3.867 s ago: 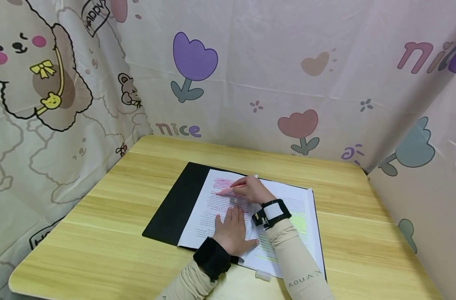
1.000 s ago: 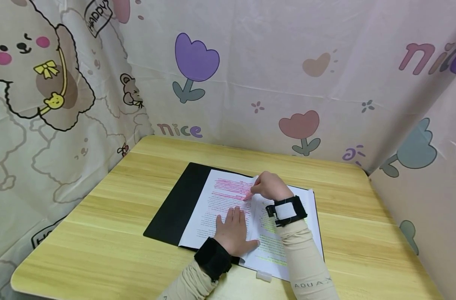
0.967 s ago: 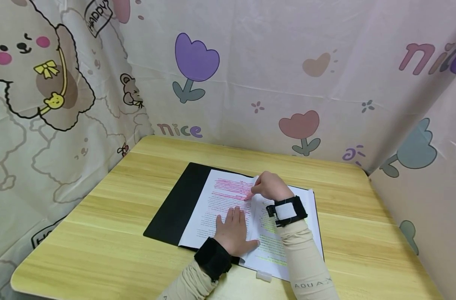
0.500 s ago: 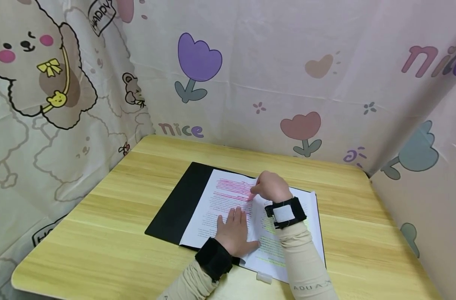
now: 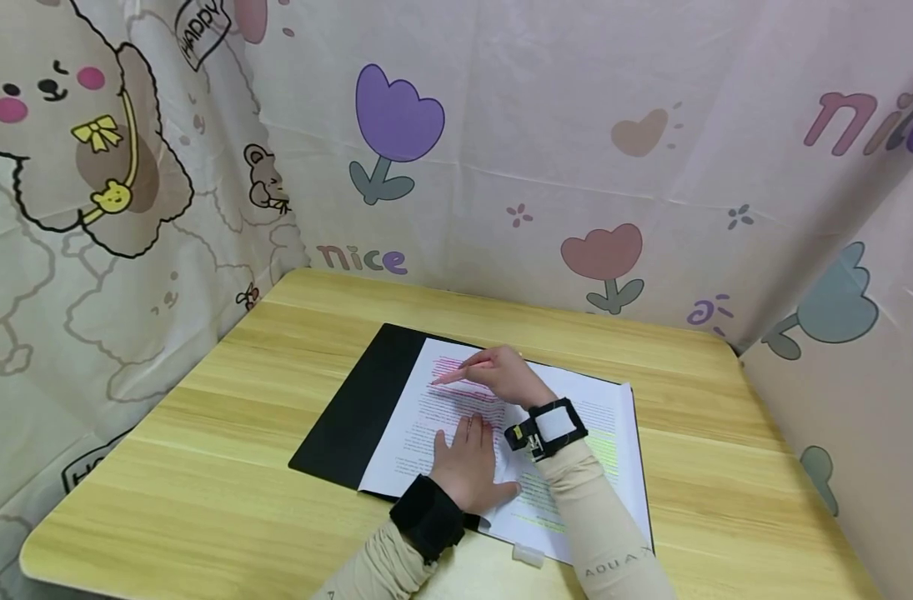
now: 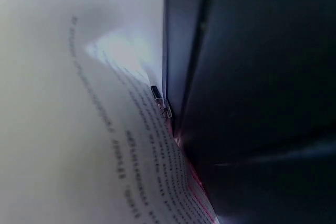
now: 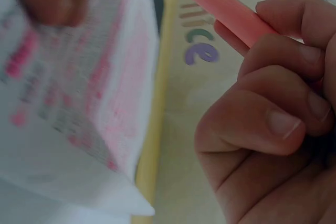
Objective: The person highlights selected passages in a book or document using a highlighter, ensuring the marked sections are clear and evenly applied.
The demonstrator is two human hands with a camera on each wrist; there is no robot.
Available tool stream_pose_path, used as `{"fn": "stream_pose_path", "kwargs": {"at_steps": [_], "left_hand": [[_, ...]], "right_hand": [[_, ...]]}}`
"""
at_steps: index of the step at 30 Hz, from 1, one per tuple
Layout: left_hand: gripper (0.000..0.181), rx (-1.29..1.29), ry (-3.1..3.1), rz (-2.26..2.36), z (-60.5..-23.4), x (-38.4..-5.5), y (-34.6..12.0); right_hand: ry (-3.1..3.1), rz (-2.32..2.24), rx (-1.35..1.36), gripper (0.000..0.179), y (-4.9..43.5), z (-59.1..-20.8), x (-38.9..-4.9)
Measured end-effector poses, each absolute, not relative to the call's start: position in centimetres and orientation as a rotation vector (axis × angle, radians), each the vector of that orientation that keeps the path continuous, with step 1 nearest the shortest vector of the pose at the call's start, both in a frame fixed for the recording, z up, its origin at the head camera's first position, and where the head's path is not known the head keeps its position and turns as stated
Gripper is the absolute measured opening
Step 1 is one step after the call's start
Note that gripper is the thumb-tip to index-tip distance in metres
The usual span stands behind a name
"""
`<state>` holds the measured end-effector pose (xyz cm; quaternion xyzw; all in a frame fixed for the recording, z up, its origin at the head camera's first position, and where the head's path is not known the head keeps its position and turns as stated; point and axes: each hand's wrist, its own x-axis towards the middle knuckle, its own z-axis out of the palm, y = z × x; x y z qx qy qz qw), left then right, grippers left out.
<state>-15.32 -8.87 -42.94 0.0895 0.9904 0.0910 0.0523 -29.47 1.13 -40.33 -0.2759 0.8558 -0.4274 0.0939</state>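
Pink marker: slim pink highlighter pen (image 5: 462, 372), pinched in the curled fingers (image 7: 273, 124) of the right hand (image 5: 509, 377).
Long axis: tip points left, onto the pink-streaked lines.
Left hand (image 5: 467, 471): fingers flat and straight, pressing the white printed page (image 5: 414, 429), holding nothing.
Nearer hand: the right, already on the pen; the left sits closer to the body.
Underneath: black folder (image 5: 351, 417) lying open on the light wooden counter (image 5: 201, 467).
Loose bit: small clear cap (image 5: 527, 554) at the near edge.
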Motion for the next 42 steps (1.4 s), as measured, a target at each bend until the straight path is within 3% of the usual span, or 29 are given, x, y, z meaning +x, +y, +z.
{"fn": "stream_pose_path", "kwargs": {"at_steps": [15, 42], "left_hand": [[0.098, 0.283, 3.032, 0.281, -43.1, -15.3, -8.8], [0.101, 0.257, 3.007, 0.262, -42.7, -15.3, -8.6]], "right_hand": [[2.562, -1.188, -0.788, 0.025, -0.1, -42.3, -29.7], [2.65, -0.963, -0.741, 0.018, 1.7, -39.9, -29.4]]}}
